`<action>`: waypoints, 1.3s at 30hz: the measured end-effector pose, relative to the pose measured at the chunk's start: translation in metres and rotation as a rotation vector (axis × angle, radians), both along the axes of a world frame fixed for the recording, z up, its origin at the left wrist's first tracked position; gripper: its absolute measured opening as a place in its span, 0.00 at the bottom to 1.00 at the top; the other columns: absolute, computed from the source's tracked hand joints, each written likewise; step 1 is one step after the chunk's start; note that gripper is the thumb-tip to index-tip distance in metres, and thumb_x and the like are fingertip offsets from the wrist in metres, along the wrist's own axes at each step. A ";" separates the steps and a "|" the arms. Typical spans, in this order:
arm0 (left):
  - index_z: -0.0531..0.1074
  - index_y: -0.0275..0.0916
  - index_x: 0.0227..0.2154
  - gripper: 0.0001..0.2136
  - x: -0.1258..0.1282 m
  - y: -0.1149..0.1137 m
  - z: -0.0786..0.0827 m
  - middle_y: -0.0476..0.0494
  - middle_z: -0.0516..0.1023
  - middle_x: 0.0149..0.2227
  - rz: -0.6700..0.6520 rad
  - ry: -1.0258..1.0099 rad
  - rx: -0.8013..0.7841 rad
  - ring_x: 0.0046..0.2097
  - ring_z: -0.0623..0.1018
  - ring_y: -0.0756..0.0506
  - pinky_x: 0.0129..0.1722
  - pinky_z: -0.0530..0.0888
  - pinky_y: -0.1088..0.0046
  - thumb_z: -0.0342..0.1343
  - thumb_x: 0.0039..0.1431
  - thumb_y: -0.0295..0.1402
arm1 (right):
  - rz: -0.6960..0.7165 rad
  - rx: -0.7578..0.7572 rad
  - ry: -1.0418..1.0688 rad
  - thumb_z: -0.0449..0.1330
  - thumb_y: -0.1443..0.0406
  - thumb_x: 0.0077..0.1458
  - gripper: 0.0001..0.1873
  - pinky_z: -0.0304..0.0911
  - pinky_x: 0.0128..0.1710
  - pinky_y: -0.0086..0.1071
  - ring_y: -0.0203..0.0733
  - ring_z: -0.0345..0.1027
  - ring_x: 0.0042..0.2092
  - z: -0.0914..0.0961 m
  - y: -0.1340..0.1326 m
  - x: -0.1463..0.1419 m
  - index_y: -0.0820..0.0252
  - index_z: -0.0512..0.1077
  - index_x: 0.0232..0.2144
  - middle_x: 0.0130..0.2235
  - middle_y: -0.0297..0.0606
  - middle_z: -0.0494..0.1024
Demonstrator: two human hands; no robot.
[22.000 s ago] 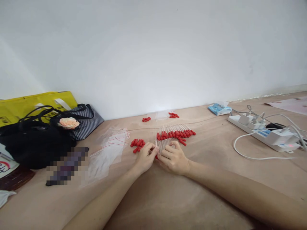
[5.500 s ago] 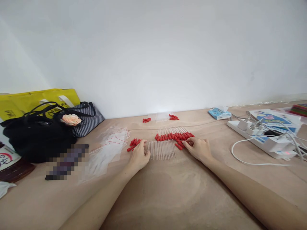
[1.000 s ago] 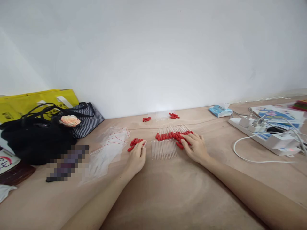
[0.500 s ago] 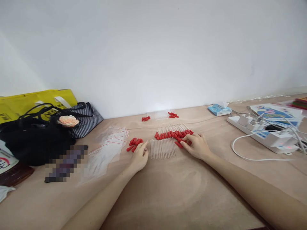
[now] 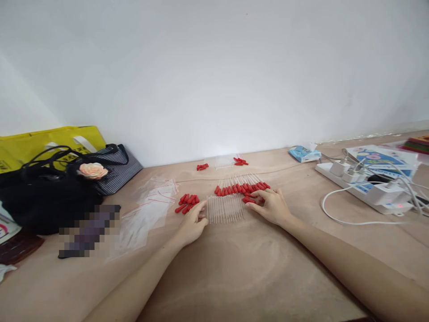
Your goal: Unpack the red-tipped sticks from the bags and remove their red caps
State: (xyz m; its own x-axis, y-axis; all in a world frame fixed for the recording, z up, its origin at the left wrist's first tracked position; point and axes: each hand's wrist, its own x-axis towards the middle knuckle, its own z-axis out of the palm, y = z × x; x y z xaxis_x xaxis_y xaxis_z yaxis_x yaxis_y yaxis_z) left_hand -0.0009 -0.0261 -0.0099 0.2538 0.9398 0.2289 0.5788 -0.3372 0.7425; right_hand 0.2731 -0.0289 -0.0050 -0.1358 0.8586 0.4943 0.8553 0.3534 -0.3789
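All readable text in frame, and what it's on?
None reads reliably.
Yellow bag: dark characters, partly covered, illegible.
Blue tissue pack: pale lettering, too small.
Container at left edge: reddish mark, cut off, unreadable.
Power strip: blue label, too small.
Blue-and-white printed sheet: no wording legible.

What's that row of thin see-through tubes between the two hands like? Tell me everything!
The row of thin, clear, glass-like tubes lies flat on the brown tabletop, side by side, close together, running front to back. Their near ends look bare. The person's left hand is beside the row's left end; whether it touches is unclear. The tubes are too fine to count.
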 end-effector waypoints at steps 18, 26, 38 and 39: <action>0.65 0.36 0.45 0.25 0.005 -0.005 0.011 0.40 0.69 0.47 0.058 -0.094 -0.167 0.45 0.70 0.46 0.44 0.69 0.69 0.45 0.38 0.20 | -0.213 -0.188 -0.372 0.49 0.59 0.53 0.15 0.45 0.39 0.38 0.45 0.61 0.42 0.031 0.034 -0.010 0.59 0.73 0.29 0.38 0.43 0.72; 0.66 0.36 0.44 0.24 0.005 -0.007 0.012 0.41 0.70 0.44 0.050 -0.067 -0.132 0.43 0.70 0.47 0.43 0.68 0.70 0.44 0.39 0.19 | -0.248 -0.217 -0.369 0.49 0.64 0.53 0.13 0.44 0.39 0.38 0.44 0.62 0.41 0.025 0.040 -0.012 0.59 0.73 0.25 0.35 0.41 0.74; 0.59 0.38 0.51 0.20 0.007 -0.014 0.017 0.37 0.65 0.49 0.055 0.301 0.613 0.50 0.65 0.41 0.48 0.65 0.59 0.48 0.53 0.29 | 0.177 0.161 -0.029 0.50 0.62 0.54 0.12 0.47 0.36 0.33 0.37 0.62 0.34 0.013 -0.007 -0.005 0.54 0.72 0.36 0.29 0.35 0.71; 0.58 0.38 0.52 0.21 0.008 -0.015 0.019 0.36 0.65 0.51 0.024 0.362 0.685 0.52 0.64 0.40 0.50 0.62 0.58 0.49 0.53 0.30 | 0.223 0.176 -0.035 0.50 0.63 0.55 0.11 0.47 0.36 0.33 0.36 0.62 0.34 0.010 -0.011 -0.007 0.54 0.72 0.36 0.29 0.35 0.71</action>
